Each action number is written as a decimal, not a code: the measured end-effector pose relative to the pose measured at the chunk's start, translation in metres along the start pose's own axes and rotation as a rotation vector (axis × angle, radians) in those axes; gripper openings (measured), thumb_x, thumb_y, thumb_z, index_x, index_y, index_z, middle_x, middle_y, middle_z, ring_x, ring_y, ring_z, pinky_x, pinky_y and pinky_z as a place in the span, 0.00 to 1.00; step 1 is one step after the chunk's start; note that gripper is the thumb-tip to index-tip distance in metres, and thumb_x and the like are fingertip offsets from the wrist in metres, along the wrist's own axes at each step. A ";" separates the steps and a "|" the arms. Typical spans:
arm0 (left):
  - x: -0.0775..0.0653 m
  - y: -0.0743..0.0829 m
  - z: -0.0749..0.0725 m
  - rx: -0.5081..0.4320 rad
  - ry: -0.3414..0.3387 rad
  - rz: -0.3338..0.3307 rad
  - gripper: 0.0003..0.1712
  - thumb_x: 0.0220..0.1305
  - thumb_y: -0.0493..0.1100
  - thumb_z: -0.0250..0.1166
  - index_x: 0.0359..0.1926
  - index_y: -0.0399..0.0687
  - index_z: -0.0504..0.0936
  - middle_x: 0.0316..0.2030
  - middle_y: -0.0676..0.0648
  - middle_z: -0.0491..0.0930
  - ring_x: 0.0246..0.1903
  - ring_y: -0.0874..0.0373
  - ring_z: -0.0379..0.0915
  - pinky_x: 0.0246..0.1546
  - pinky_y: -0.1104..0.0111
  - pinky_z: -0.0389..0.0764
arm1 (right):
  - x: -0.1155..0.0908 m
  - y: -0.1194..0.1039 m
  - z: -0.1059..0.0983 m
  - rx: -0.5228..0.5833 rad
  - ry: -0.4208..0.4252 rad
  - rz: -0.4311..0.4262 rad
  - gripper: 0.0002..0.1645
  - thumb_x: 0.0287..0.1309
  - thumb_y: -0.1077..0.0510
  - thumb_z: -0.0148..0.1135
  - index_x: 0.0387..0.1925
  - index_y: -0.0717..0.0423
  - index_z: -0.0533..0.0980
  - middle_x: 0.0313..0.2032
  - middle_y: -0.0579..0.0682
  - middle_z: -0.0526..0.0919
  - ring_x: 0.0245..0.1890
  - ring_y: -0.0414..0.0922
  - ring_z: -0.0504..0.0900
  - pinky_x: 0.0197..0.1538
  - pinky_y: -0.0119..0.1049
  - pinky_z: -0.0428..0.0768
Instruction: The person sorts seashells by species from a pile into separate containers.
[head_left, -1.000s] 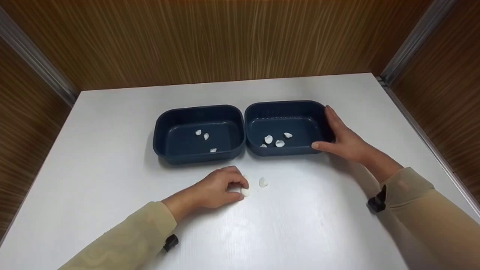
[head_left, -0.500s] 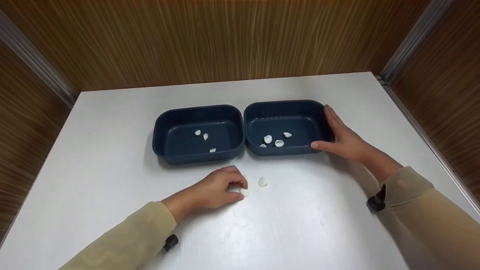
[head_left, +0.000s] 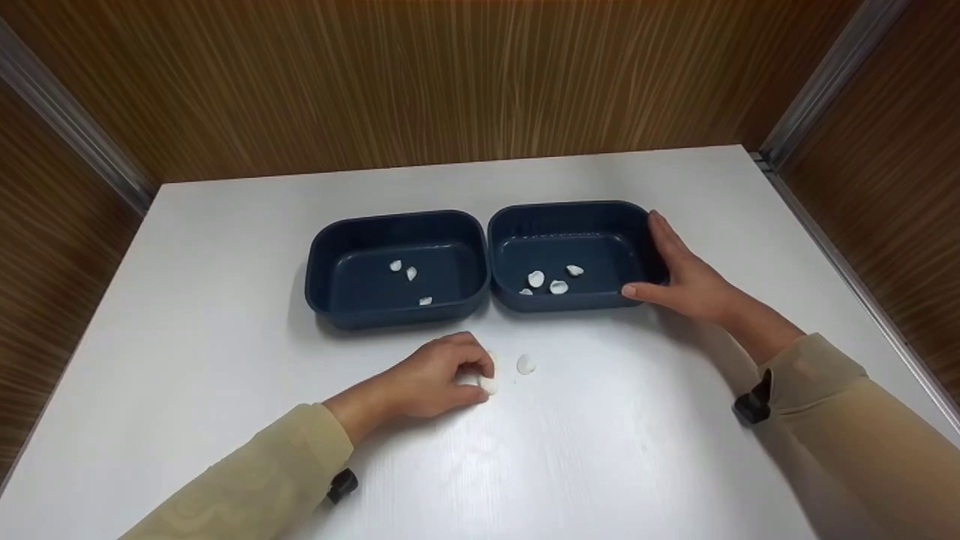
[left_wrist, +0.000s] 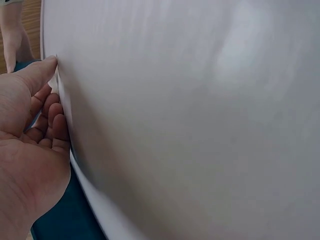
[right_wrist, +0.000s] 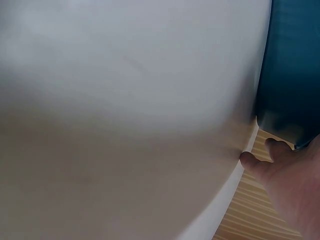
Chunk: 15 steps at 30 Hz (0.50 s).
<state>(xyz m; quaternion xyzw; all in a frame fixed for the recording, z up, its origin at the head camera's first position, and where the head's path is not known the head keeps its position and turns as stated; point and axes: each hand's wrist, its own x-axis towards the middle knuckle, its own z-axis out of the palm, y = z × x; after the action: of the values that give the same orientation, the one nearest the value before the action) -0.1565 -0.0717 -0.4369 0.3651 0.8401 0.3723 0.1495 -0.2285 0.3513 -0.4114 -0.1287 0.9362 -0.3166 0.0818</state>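
Observation:
On the white table my left hand [head_left: 429,380] pinches a small white shell [head_left: 488,385] between thumb and fingers. In the left wrist view, part of that pale shell [left_wrist: 54,84] shows behind the thumb. Another white shell [head_left: 526,364] lies just to the right of these fingertips, and a sliver of white shows behind the index finger. My right hand [head_left: 694,289] rests at the right end of the right navy bin [head_left: 577,302], its fingers straight along the side and its thumb on the front rim. Several white shells [head_left: 559,286] lie in this bin.
Directly beside it stands a left navy bin [head_left: 390,318] with 3 small white pieces [head_left: 412,274] on its floor. Wood-grain panels [head_left: 480,82] rise behind the table [head_left: 225,352] and on both sides.

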 end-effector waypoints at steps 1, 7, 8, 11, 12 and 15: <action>0.000 0.000 0.000 -0.007 0.002 -0.003 0.10 0.64 0.39 0.73 0.45 0.47 0.86 0.45 0.53 0.79 0.47 0.57 0.74 0.57 0.63 0.75 | 0.000 0.000 0.000 0.001 0.000 -0.001 0.72 0.65 0.36 0.72 0.85 0.47 0.29 0.85 0.49 0.28 0.84 0.52 0.32 0.81 0.61 0.42; 0.001 -0.001 0.000 -0.036 0.011 -0.009 0.10 0.64 0.39 0.74 0.45 0.47 0.86 0.44 0.53 0.79 0.46 0.57 0.75 0.54 0.65 0.76 | 0.000 0.000 0.000 0.004 -0.003 -0.002 0.72 0.65 0.37 0.72 0.85 0.47 0.28 0.85 0.49 0.28 0.84 0.52 0.31 0.81 0.60 0.42; 0.001 0.000 0.000 -0.041 0.012 -0.010 0.10 0.64 0.38 0.74 0.45 0.46 0.86 0.44 0.52 0.79 0.46 0.57 0.75 0.53 0.65 0.76 | 0.000 0.000 0.000 0.004 -0.005 -0.001 0.72 0.65 0.37 0.71 0.85 0.46 0.28 0.85 0.48 0.28 0.84 0.52 0.31 0.81 0.61 0.42; 0.001 0.000 0.000 -0.061 0.013 -0.014 0.10 0.64 0.38 0.74 0.45 0.46 0.85 0.43 0.51 0.79 0.45 0.57 0.76 0.51 0.66 0.77 | -0.001 0.000 -0.001 0.003 -0.012 0.011 0.72 0.65 0.36 0.71 0.85 0.44 0.28 0.85 0.47 0.27 0.84 0.52 0.31 0.81 0.61 0.42; 0.001 0.000 0.000 -0.067 0.014 -0.017 0.10 0.64 0.37 0.74 0.45 0.46 0.85 0.42 0.51 0.80 0.44 0.57 0.76 0.51 0.66 0.77 | -0.001 0.000 -0.001 0.004 -0.013 0.014 0.72 0.65 0.35 0.71 0.85 0.43 0.28 0.85 0.46 0.27 0.84 0.52 0.31 0.81 0.62 0.42; 0.001 0.001 -0.001 -0.084 0.019 -0.024 0.09 0.65 0.37 0.74 0.45 0.46 0.85 0.41 0.51 0.79 0.43 0.56 0.76 0.50 0.67 0.77 | -0.001 0.000 -0.001 0.004 -0.012 0.018 0.72 0.65 0.35 0.71 0.85 0.43 0.28 0.85 0.46 0.27 0.84 0.52 0.31 0.81 0.62 0.42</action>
<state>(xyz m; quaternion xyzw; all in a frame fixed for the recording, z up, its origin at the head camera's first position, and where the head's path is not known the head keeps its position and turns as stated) -0.1576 -0.0708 -0.4357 0.3448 0.8295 0.4086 0.1614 -0.2278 0.3521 -0.4104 -0.1219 0.9362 -0.3170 0.0903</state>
